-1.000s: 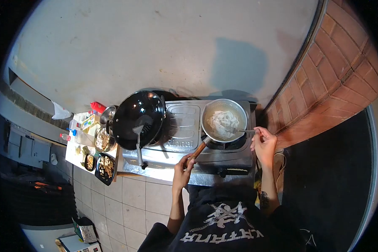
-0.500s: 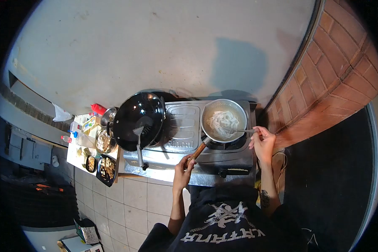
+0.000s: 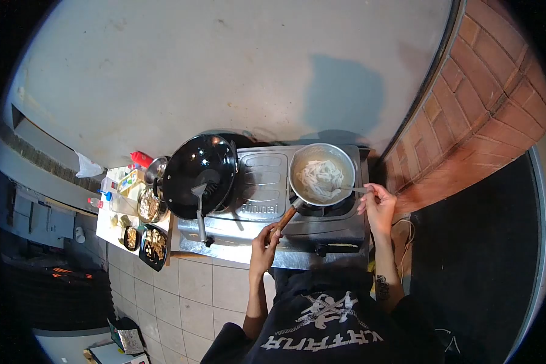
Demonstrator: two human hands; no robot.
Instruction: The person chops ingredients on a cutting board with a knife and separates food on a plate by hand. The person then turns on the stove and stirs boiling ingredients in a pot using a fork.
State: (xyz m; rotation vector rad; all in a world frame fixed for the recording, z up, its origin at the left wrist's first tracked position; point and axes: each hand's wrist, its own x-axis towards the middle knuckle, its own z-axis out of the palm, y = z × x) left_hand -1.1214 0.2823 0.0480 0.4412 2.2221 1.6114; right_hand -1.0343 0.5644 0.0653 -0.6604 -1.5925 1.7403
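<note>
My left hand (image 3: 264, 246) is wrapped round the wooden handle (image 3: 289, 215) of a metal saucepan on the right burner. My right hand (image 3: 379, 206) grips the end of a thin metal utensil (image 3: 353, 189), whose other end reaches over the rim into the pan. White noodles (image 3: 319, 180) lie in cloudy liquid inside the saucepan (image 3: 296, 159). To the left, a black wok (image 3: 191, 158) rests on the stove (image 3: 264, 176) with a grey spatula (image 3: 201, 212) leaning in it, its handle hanging over the front.
Left of the stove, a white table (image 3: 110, 225) bears a red bottle (image 3: 141, 159), a metal bowl (image 3: 148, 204) of food and a black tray (image 3: 154, 247) of chopped pieces. A brick column (image 3: 467, 121) rises at the right; a wall (image 3: 224, 73) stands behind the stove.
The noodles have shifted a little in the saucepan, and my right hand has moved slightly with the utensil. My left hand stays on the handle.
</note>
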